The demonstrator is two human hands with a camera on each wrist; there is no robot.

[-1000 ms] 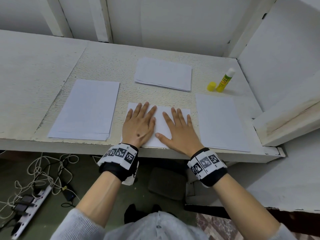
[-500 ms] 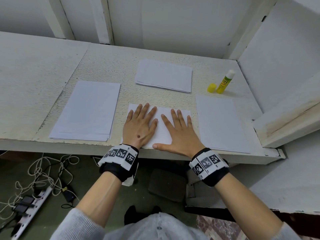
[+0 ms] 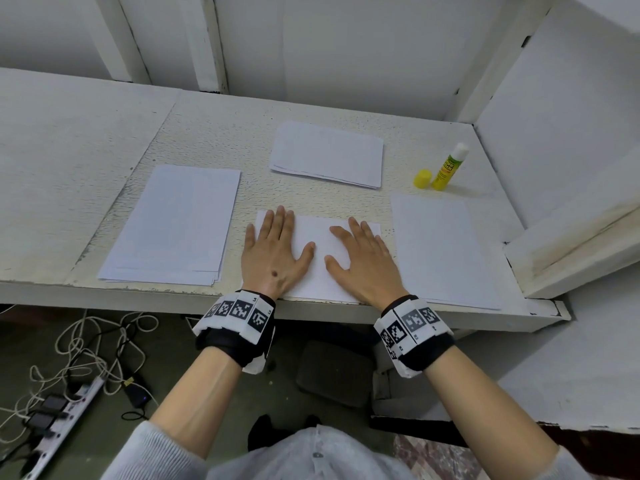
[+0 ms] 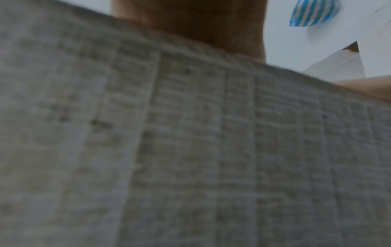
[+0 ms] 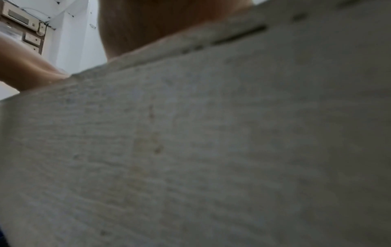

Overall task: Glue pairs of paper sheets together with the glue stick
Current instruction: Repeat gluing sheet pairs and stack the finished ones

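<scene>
- White rough-textured bench (image 3: 214, 140) w/ chipped front edge, boxed in by white panels at back + right; dark floor below w/ power strip (image 3: 59, 427) and tangled cords (image 3: 90, 344).
- Nearest on the bench: centre sheet (image 3: 322, 268) at the front edge. Left hand (image 3: 272, 252) flat on its left part, right hand (image 3: 363, 261) flat on its right part, fingers straight, palms down, pressing.
- Left of the centre sheet: paper stack (image 3: 173, 226). Right of it: single sheet (image 3: 440, 251).
- Beyond the centre sheet: second stack (image 3: 327, 154).
- Far right of that: glue stick (image 3: 449, 167) upright, uncapped, yellow cap (image 3: 422, 178) just beside it.
- Wrist cams: blurred bench edge only.
- Vs 1 s ago: hands have slid apart, from side by side at mid-sheet out toward its ends; papers + glue unmoved.
</scene>
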